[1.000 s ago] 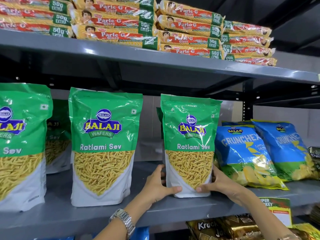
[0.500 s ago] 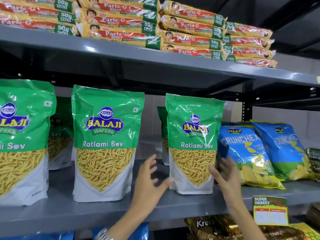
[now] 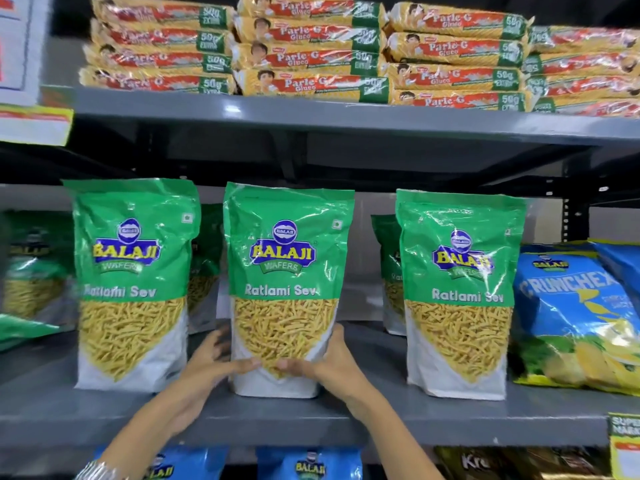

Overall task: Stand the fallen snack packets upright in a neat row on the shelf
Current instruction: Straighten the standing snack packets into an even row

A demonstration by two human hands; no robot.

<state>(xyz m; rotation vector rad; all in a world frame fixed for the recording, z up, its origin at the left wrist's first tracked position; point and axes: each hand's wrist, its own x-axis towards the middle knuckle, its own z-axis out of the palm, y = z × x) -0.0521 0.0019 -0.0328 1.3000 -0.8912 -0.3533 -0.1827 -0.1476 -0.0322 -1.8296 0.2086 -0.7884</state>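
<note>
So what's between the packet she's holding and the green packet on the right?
Head view: bare grey shelf between the held Ratlami Sev packet and right packet; another packet stands farther back.

Grey metal shelving (image 3: 311,419) across the whole view, its front edge dull and faintly glossy. Upper shelf board (image 3: 311,114) casting deep shadow beneath. Pale grey back wall (image 3: 367,206) behind the middle level. Dark perforated upright post (image 3: 573,216) at right. Bright glare spots on the upper board's lip. White and yellow poster (image 3: 20,64) at far left. Yellow-green price tag (image 3: 623,441) clipped at lower right.
</note>
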